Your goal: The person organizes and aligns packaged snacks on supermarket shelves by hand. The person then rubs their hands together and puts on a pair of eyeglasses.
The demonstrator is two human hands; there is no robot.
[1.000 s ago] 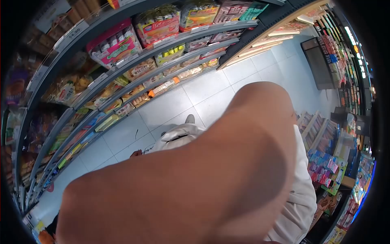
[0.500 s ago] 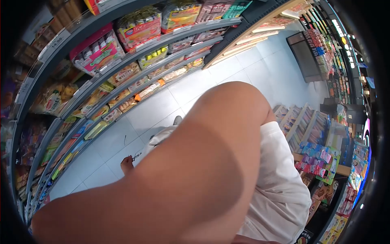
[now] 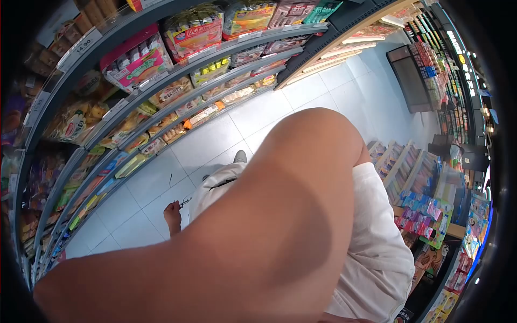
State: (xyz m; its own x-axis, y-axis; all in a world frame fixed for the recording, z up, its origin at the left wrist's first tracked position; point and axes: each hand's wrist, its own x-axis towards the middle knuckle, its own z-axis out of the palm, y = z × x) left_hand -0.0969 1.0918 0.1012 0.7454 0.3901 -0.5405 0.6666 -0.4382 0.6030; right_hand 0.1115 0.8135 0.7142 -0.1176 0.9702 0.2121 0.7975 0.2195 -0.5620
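My left hand [image 3: 172, 213] hangs low on the left, above the tiled floor [image 3: 202, 145]. Its fingers are closed on a thin dark object [image 3: 184, 203], too small to name for certain. A large bare arm [image 3: 258, 226] crosses the foreground close to the camera and hides much of the body and floor. My right hand is not visible. White clothing [image 3: 371, 242] shows beyond the arm, and a grey shoe [image 3: 240, 156] stands on the tiles.
Shelves of packaged snacks [image 3: 194, 29] curve along the left and top. A wooden-edged rack [image 3: 344, 48] adjoins them. On the right are a dark bin-like stand [image 3: 408, 78], slanted display racks [image 3: 409, 169] and hanging colourful packets [image 3: 423, 212].
Compared with one second ago, the foreground arm sits further left, and more of my left hand shows. Since half a second ago the view has shifted slightly; the thin object remains in that hand.
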